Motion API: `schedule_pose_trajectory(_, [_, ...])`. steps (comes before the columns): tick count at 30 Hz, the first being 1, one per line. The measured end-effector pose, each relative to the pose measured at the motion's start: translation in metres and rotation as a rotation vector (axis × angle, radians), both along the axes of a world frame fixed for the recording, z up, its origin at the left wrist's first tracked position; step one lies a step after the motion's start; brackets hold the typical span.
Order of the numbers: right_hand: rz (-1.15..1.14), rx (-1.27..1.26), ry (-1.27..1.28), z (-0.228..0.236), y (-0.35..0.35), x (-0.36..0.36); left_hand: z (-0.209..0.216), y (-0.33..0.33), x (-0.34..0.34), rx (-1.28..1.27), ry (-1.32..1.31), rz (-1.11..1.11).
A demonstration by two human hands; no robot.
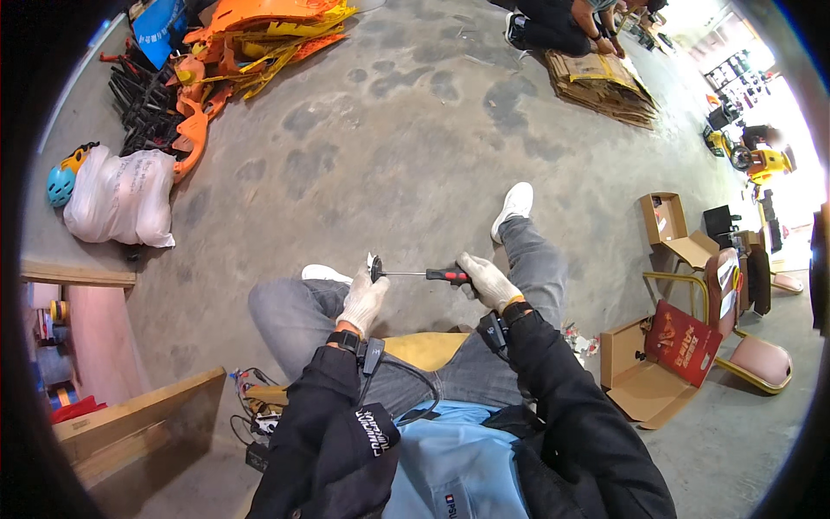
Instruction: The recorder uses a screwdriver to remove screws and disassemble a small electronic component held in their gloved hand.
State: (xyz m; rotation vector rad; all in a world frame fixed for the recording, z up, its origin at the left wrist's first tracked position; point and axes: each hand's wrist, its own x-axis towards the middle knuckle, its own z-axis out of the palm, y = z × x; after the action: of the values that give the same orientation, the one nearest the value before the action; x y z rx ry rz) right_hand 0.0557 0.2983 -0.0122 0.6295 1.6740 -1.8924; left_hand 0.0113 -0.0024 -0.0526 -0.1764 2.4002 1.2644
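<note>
Both of my hands wear white work gloves and meet in front of my lap. In my right hand point(488, 278) is the red and black handle of a screwdriver point(447, 275), its steel shaft pointing left. My left hand point(363, 300) is closed on a small black round part point(375, 267) with a pale piece on its outer side. The screwdriver's tip reaches this part; whether it sits in a screw is too small to tell. Below the hands, a yellow surface point(424, 349) shows between my legs.
Orange and yellow plastic panels point(251, 43) are heaped at the far left, near a white plastic sack point(121, 197) and a blue helmet point(60, 185). An open cardboard box point(644, 381) and a chair point(756, 363) stand at the right. Another person kneels by flattened cardboard point(599, 85).
</note>
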Motion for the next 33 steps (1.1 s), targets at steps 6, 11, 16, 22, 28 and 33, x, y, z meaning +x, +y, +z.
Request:
schedule_pose_trajectory(6, [-0.084, -0.222, 0.068, 0.002, 0.001, 0.000, 0.018, 0.003, 0.004, -0.026, -0.030, 0.022])
schedule_pose_trajectory(11, [-0.062, -0.124, -0.136, 0.011, -0.002, 0.001, 0.038, 0.006, 0.000, 0.005, -0.035, -0.027])
schedule_pose_trajectory(16, [0.563, 0.736, 0.845, -0.004, 0.016, -0.003, 0.045, 0.010, 0.000, 0.012, 0.018, 0.009])
schedule_pose_trajectory(22, [-0.169, -0.239, 0.054, -0.004, 0.002, -0.006, 0.060, 0.010, -0.005, 0.003, -0.066, -0.002])
schedule_pose_trajectory(28, [0.117, 0.048, -0.089, 0.015, 0.004, -0.005, 0.060, 0.013, -0.002, 0.130, -0.113, 0.061])
schedule_pose_trajectory(33, [0.160, 0.060, 0.043, 0.004, 0.004, -0.007, 0.050, 0.009, -0.002, 0.169, -0.116, 0.089])
